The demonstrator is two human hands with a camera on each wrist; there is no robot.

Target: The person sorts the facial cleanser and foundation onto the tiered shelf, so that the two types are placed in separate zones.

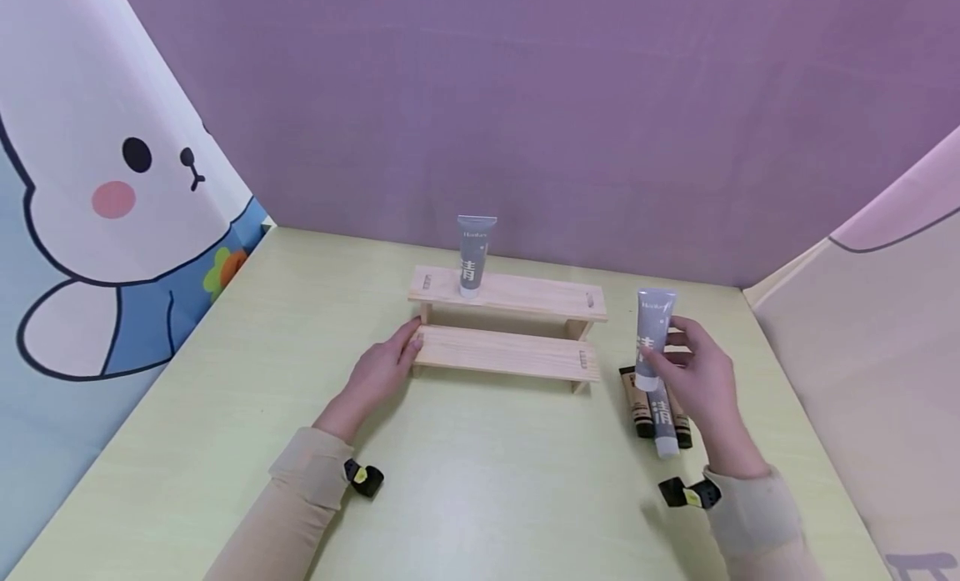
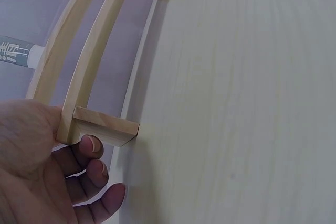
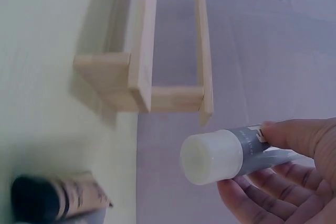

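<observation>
A two-step wooden shelf [image 1: 510, 349] stands on the table. My left hand [image 1: 380, 369] holds the left end of its lower step, thumb and curled fingers at the board's end [image 2: 68, 124]. On the left part of the upper step a grey squeeze tube [image 1: 474, 256] stands upright on its white cap. To the right of the shelf, my right hand [image 1: 697, 377] pinches another grey tube [image 1: 654, 327] between thumb and fingers, its white cap [image 3: 212, 156] pointing down. Below that hand lie a third grey tube [image 1: 662, 418] and two brown tubes with black caps [image 1: 637, 402].
The pale wooden table [image 1: 465, 481] ends at a purple cloth [image 1: 525, 131] behind the shelf. A printed cartoon curtain [image 1: 90, 256] hangs at the left, and a pale cloth [image 1: 885, 331] at the right. Black straps [image 1: 365, 478] are on both wrists.
</observation>
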